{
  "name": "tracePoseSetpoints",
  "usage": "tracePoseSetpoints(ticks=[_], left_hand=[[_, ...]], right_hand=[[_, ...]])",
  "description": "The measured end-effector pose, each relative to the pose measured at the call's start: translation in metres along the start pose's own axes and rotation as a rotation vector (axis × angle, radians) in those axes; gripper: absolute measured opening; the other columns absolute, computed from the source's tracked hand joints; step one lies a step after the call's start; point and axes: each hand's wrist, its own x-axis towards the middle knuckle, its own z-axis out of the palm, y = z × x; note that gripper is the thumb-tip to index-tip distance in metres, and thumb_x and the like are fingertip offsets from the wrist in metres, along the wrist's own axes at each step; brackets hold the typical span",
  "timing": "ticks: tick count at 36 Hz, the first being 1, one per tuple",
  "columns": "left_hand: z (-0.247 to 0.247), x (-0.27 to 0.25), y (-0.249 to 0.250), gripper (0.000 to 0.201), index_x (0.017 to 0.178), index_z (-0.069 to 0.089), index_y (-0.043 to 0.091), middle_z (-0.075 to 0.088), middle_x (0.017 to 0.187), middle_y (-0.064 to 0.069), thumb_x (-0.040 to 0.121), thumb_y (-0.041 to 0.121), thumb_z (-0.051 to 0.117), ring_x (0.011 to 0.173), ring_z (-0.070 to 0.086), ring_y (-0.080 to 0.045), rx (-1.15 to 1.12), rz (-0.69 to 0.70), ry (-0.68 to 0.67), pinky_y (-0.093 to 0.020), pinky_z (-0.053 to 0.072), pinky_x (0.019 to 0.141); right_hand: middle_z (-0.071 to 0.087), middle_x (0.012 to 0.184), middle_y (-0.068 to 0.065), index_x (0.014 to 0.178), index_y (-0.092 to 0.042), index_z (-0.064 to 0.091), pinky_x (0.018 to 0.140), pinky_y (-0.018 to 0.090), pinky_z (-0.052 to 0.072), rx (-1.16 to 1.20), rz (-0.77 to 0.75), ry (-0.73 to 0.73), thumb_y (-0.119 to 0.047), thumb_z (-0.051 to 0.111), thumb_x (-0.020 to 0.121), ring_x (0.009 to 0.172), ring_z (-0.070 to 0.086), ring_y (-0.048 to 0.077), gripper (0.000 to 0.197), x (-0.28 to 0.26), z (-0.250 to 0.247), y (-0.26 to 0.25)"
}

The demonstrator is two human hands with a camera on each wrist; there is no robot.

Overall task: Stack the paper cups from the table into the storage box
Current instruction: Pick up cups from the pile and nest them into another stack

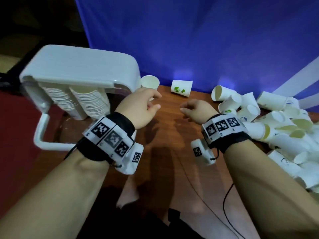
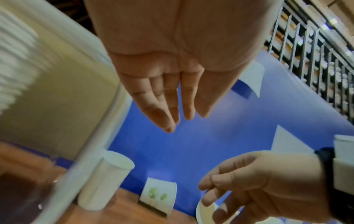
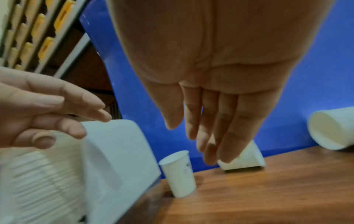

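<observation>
The white storage box (image 1: 82,66) stands at the table's left edge with its lid raised; two long stacks of paper cups (image 1: 82,102) lie inside. An upright cup (image 1: 149,82) stands just right of the box, and a cup with green marks (image 1: 181,88) lies on its side by the blue backdrop. A big heap of loose cups (image 1: 276,125) fills the right side. My left hand (image 1: 146,102) hovers near the box's right corner, fingers relaxed and holding nothing. My right hand (image 1: 195,109) hovers mid-table left of the heap, fingers loosely curled and holding nothing.
A blue backdrop (image 1: 198,40) rises behind the brown wooden table (image 1: 164,135). The box's white handle (image 1: 44,135) juts toward me at the left. A thin black cable (image 1: 226,195) trails across the table near its front edge. Beyond the table's left edge is red floor (image 1: 15,135).
</observation>
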Motion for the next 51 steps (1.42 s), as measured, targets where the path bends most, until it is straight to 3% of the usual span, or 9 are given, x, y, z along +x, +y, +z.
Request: tracePoseSetpoints(ticks=[9, 16, 21, 24, 29, 31, 35, 44, 51], left_hand=[[0.073, 0.114, -0.007, 0.053, 0.139, 0.035, 0.016, 0.036, 0.145, -0.01, 0.09, 0.025, 0.053, 0.126, 0.042, -0.031, 0.074, -0.368, 0.038, -0.036, 0.032, 0.104], [0.091, 0.146, -0.028, 0.052, 0.139, 0.034, 0.015, 0.037, 0.143, -0.011, 0.091, 0.024, 0.05, 0.123, 0.044, -0.033, 0.169, -0.463, 0.083, -0.038, 0.033, 0.104], [0.109, 0.152, -0.046, 0.038, 0.125, 0.049, 0.008, 0.05, 0.127, -0.018, 0.089, 0.017, 0.052, 0.115, 0.049, -0.033, 0.186, -0.419, 0.151, -0.035, 0.036, 0.098], [0.111, 0.149, -0.046, 0.03, 0.118, 0.054, 0.007, 0.053, 0.122, -0.017, 0.089, 0.016, 0.05, 0.112, 0.05, -0.033, 0.198, -0.377, 0.172, -0.032, 0.036, 0.095], [0.102, 0.137, -0.026, 0.023, 0.111, 0.056, 0.008, 0.052, 0.119, -0.014, 0.093, 0.018, 0.046, 0.109, 0.05, -0.031, 0.246, -0.296, 0.125, -0.035, 0.038, 0.09], [0.094, 0.128, -0.019, 0.023, 0.11, 0.057, 0.008, 0.053, 0.118, -0.014, 0.092, 0.017, 0.046, 0.107, 0.05, -0.032, 0.215, -0.238, 0.114, -0.037, 0.038, 0.09], [0.07, 0.099, -0.005, 0.021, 0.108, 0.059, 0.013, 0.055, 0.113, -0.01, 0.091, 0.019, 0.048, 0.101, 0.051, -0.028, 0.165, -0.124, 0.089, -0.037, 0.041, 0.085], [-0.001, -0.007, -0.004, 0.026, 0.093, 0.066, 0.011, 0.057, 0.089, -0.001, 0.093, 0.026, 0.045, 0.091, 0.053, -0.021, 0.119, 0.223, 0.087, -0.02, 0.023, 0.065], [-0.045, -0.068, -0.057, 0.052, 0.089, 0.071, 0.013, 0.068, 0.09, -0.007, 0.079, 0.048, 0.033, 0.09, 0.06, -0.026, 0.16, 0.245, 0.002, -0.028, 0.039, 0.075]], right_hand=[[0.064, 0.114, 0.014, 0.123, -0.01, 0.052, 0.094, 0.044, 0.048, 0.087, 0.213, 0.095, -0.025, 0.058, 0.086, 0.103, 0.062, 0.032, 0.041, 0.112, -0.028, 0.07], [0.063, 0.118, 0.011, 0.127, -0.013, 0.045, 0.094, 0.043, 0.05, 0.258, 0.253, 0.068, -0.035, 0.064, 0.081, 0.105, 0.062, 0.029, 0.054, 0.173, -0.017, 0.061], [0.064, 0.106, 0.009, 0.087, -0.018, 0.049, 0.081, 0.034, 0.052, 0.235, 0.281, 0.08, -0.024, 0.06, 0.083, 0.096, 0.063, 0.024, 0.013, 0.203, -0.008, 0.068], [0.06, 0.096, 0.01, 0.063, -0.019, 0.033, 0.077, 0.03, 0.046, 0.152, 0.234, 0.081, -0.023, 0.056, 0.088, 0.09, 0.057, 0.022, 0.034, 0.205, -0.007, 0.071], [0.065, 0.09, 0.013, 0.066, -0.022, 0.045, 0.084, 0.044, 0.053, 0.149, 0.16, 0.146, -0.019, 0.056, 0.084, 0.087, 0.065, 0.03, 0.021, 0.172, -0.017, 0.066], [0.061, 0.086, 0.011, 0.079, -0.016, 0.055, 0.083, 0.038, 0.052, 0.096, 0.114, 0.197, -0.02, 0.056, 0.086, 0.082, 0.059, 0.026, 0.008, 0.148, -0.029, 0.061], [0.065, 0.105, 0.009, 0.11, -0.009, 0.059, 0.078, 0.023, 0.038, -0.002, 0.008, 0.307, -0.024, 0.054, 0.09, 0.099, 0.056, 0.024, 0.025, 0.093, -0.048, 0.05], [0.064, 0.103, 0.011, 0.104, -0.009, 0.063, 0.083, 0.028, 0.04, -0.015, -0.194, 0.521, -0.024, 0.056, 0.09, 0.099, 0.057, 0.025, 0.022, -0.025, -0.028, 0.003], [0.067, 0.1, 0.012, 0.101, -0.007, 0.067, 0.08, 0.027, 0.04, 0.001, -0.302, 0.589, -0.019, 0.058, 0.088, 0.096, 0.059, 0.026, 0.02, -0.062, 0.02, -0.032]])
